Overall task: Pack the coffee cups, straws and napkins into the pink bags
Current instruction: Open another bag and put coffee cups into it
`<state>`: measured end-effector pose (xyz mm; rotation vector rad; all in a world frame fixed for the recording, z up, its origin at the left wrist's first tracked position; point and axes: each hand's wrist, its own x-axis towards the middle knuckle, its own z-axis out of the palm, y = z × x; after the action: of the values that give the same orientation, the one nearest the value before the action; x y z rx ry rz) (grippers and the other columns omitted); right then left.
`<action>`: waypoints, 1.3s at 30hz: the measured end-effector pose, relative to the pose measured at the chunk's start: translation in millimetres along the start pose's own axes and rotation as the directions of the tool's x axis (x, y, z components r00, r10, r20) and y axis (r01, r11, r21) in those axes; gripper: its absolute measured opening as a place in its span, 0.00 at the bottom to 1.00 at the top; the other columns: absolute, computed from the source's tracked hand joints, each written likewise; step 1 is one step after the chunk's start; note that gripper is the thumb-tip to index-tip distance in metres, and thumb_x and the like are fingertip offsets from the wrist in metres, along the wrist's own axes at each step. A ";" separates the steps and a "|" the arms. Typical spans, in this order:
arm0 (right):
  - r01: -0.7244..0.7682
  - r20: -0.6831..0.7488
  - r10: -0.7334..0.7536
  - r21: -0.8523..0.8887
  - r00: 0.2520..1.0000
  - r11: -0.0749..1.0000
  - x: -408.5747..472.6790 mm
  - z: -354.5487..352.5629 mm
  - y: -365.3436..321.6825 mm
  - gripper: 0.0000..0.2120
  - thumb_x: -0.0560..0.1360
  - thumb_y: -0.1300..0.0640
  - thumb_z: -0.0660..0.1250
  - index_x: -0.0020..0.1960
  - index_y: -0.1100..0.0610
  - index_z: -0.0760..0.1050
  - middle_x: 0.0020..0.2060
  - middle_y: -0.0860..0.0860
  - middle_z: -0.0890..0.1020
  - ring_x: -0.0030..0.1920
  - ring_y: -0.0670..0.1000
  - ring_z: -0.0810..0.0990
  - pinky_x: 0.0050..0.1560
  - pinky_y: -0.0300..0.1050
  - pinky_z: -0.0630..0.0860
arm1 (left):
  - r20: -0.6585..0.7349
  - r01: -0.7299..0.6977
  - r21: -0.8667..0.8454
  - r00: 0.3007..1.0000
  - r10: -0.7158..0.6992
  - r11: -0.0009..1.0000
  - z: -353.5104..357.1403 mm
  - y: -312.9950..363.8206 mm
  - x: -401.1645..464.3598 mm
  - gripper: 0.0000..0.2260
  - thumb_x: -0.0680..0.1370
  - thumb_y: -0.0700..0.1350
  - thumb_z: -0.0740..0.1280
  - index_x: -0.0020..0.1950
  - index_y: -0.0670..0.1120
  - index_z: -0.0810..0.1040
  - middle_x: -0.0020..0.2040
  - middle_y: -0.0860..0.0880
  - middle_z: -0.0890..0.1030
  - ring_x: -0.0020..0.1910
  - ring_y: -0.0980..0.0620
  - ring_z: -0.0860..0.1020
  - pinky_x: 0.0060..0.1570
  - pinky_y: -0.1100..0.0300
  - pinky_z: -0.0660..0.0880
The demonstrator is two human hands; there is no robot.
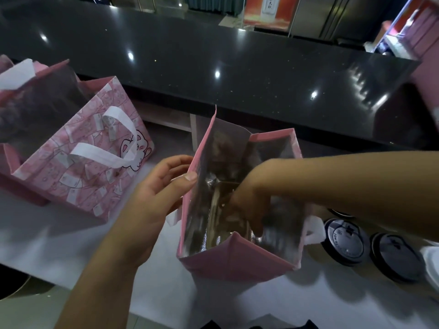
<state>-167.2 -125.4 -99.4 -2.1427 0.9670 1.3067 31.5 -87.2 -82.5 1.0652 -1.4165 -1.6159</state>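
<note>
An open pink bag (232,262) with a silver foil lining stands on the white counter in the middle. My left hand (156,198) pinches its left rim, thumb inside and fingers outside. My right hand (249,205) reaches down inside the bag; its fingers are blurred and partly hidden, and I cannot tell what they hold. A brown object (221,210) shows in the bag beside that hand. Two coffee cups with dark lids (345,241) (394,257) stand to the right of the bag.
A second pink bag (95,162) with white handles and a cartoon print stands at the left, another pink bag (35,100) behind it. A raised black countertop (213,55) runs across the back. A white object (431,260) sits at the right edge.
</note>
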 end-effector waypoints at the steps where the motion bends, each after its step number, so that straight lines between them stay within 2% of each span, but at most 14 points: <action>1: -0.032 -0.010 0.032 0.055 0.999 0.998 -9.6 -3.6 -1.8 0.38 0.72 0.48 0.74 0.77 0.47 0.61 0.74 0.49 0.66 0.69 0.54 0.71 0.58 0.41 0.71 | 0.020 0.003 -0.002 1.000 -0.003 1.000 -0.4 -0.3 0.3 0.15 0.72 0.54 0.67 0.58 0.57 0.79 0.56 0.53 0.83 0.55 0.48 0.83 0.56 0.45 0.78; 2: -0.068 -0.059 0.081 0.202 0.995 0.977 -20.8 -8.8 -2.0 0.37 0.73 0.51 0.73 0.77 0.47 0.60 0.73 0.48 0.67 0.68 0.53 0.72 0.55 0.41 0.71 | 0.042 0.008 -0.006 0.999 -0.008 1.000 -0.9 -2.0 1.2 0.16 0.72 0.54 0.68 0.60 0.57 0.79 0.58 0.52 0.83 0.57 0.47 0.82 0.57 0.43 0.77; 4: -0.022 -0.283 0.111 0.302 0.953 0.953 -57.4 -12.3 0.3 0.31 0.74 0.50 0.72 0.75 0.45 0.64 0.68 0.46 0.73 0.64 0.51 0.75 0.57 0.43 0.74 | 0.085 0.035 -0.005 0.996 -0.034 0.999 -0.5 -5.6 5.0 0.21 0.70 0.57 0.70 0.63 0.59 0.76 0.63 0.52 0.80 0.61 0.45 0.80 0.59 0.41 0.75; 6: -0.025 -0.511 0.188 0.309 0.839 0.951 -88.8 -0.6 4.7 0.26 0.75 0.45 0.70 0.71 0.41 0.68 0.65 0.43 0.75 0.61 0.49 0.77 0.59 0.49 0.76 | 0.078 0.073 0.009 0.994 -0.073 0.997 1.2 -10.9 10.9 0.24 0.65 0.60 0.70 0.61 0.66 0.76 0.63 0.59 0.79 0.62 0.48 0.78 0.56 0.47 0.76; 8: 0.037 -0.694 0.288 0.413 0.661 0.910 -114.0 22.6 -0.6 0.22 0.75 0.45 0.68 0.68 0.41 0.71 0.63 0.40 0.75 0.61 0.44 0.76 0.60 0.47 0.75 | 0.075 0.102 0.034 0.992 -0.104 0.994 5.0 -13.8 15.8 0.22 0.63 0.59 0.70 0.56 0.72 0.76 0.60 0.63 0.79 0.57 0.57 0.79 0.48 0.56 0.75; 10: 0.207 -0.788 0.445 0.564 0.426 0.799 -132.8 55.2 -8.7 0.19 0.76 0.48 0.69 0.66 0.44 0.74 0.62 0.38 0.77 0.62 0.41 0.75 0.62 0.42 0.73 | 0.069 0.100 0.071 0.992 -0.105 0.992 7.9 -16.1 16.9 0.23 0.62 0.60 0.72 0.56 0.74 0.75 0.62 0.62 0.77 0.52 0.63 0.81 0.48 0.58 0.74; 12: 0.350 -0.757 0.628 0.646 0.180 0.678 -140.8 94.0 -17.3 0.16 0.75 0.52 0.70 0.62 0.46 0.78 0.59 0.39 0.80 0.61 0.40 0.77 0.61 0.36 0.72 | 0.083 0.070 0.116 0.993 -0.080 0.991 11.2 -13.7 11.1 0.31 0.59 0.65 0.73 0.62 0.73 0.71 0.65 0.63 0.75 0.57 0.60 0.79 0.54 0.52 0.76; 14: 0.387 -0.617 0.784 0.740 0.063 0.551 -135.8 138.6 -19.5 0.14 0.73 0.56 0.72 0.57 0.46 0.80 0.54 0.38 0.81 0.57 0.39 0.78 0.57 0.32 0.72 | 0.094 0.034 0.185 0.994 -0.052 0.982 15.2 -6.9 4.9 0.37 0.58 0.68 0.73 0.66 0.73 0.66 0.68 0.64 0.71 0.65 0.55 0.74 0.57 0.46 0.76; 16: 0.315 -0.512 0.856 0.826 0.076 0.467 -129.7 176.2 -16.2 0.13 0.73 0.56 0.73 0.55 0.43 0.80 0.53 0.38 0.81 0.56 0.40 0.78 0.57 0.35 0.71 | 0.102 0.014 0.233 0.994 -0.039 0.972 20.5 0.7 3.4 0.38 0.58 0.66 0.73 0.66 0.75 0.64 0.71 0.64 0.68 0.68 0.54 0.72 0.53 0.46 0.78; 20: 0.061 -0.339 0.918 0.941 0.205 0.334 -118.5 213.3 -1.0 0.18 0.73 0.52 0.72 0.63 0.48 0.77 0.59 0.43 0.78 0.62 0.47 0.75 0.58 0.40 0.66 | 0.116 -0.024 0.259 0.993 -0.007 0.966 31.0 2.2 10.6 0.35 0.63 0.58 0.72 0.67 0.75 0.62 0.67 0.65 0.70 0.63 0.57 0.74 0.52 0.55 0.76; 24: -0.162 -0.297 0.906 0.921 0.301 0.355 -107.1 207.3 24.7 0.27 0.73 0.45 0.70 0.70 0.47 0.70 0.66 0.50 0.74 0.65 0.55 0.74 0.62 0.50 0.71 | 0.109 0.009 0.191 0.994 -0.030 0.982 38.5 0.7 10.6 0.34 0.66 0.49 0.68 0.69 0.70 0.64 0.64 0.59 0.75 0.58 0.49 0.78 0.52 0.49 0.76; 28: -0.352 -0.197 0.877 0.860 0.438 0.369 -93.9 194.2 52.6 0.37 0.71 0.38 0.68 0.76 0.42 0.58 0.71 0.52 0.68 0.67 0.59 0.72 0.68 0.57 0.65 | 0.134 0.011 0.143 0.990 -0.030 0.990 44.1 1.2 7.3 0.33 0.65 0.49 0.69 0.67 0.70 0.67 0.63 0.54 0.77 0.56 0.44 0.80 0.47 0.49 0.77; 33: -0.359 -0.139 0.831 0.854 0.538 0.376 -91.0 185.4 65.5 0.42 0.65 0.36 0.75 0.74 0.41 0.61 0.68 0.51 0.72 0.65 0.57 0.73 0.65 0.55 0.69 | 0.162 0.013 0.106 0.986 -0.030 0.994 49.8 -1.6 -1.8 0.29 0.66 0.49 0.68 0.64 0.72 0.68 0.64 0.53 0.76 0.57 0.44 0.80 0.57 0.42 0.77; 39: -0.251 -0.215 0.860 0.899 0.463 0.360 -96.3 184.6 53.8 0.41 0.64 0.40 0.76 0.73 0.41 0.63 0.63 0.52 0.72 0.60 0.57 0.75 0.56 0.50 0.74 | 0.184 0.022 0.070 0.982 -0.034 0.997 48.2 -9.4 -4.4 0.35 0.62 0.56 0.70 0.68 0.71 0.67 0.69 0.52 0.74 0.63 0.39 0.77 0.64 0.34 0.71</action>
<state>-344.1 -3.1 -97.7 -1.4594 2.3343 0.0227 -11.0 -63.2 -88.8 0.9975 -1.5947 -1.7353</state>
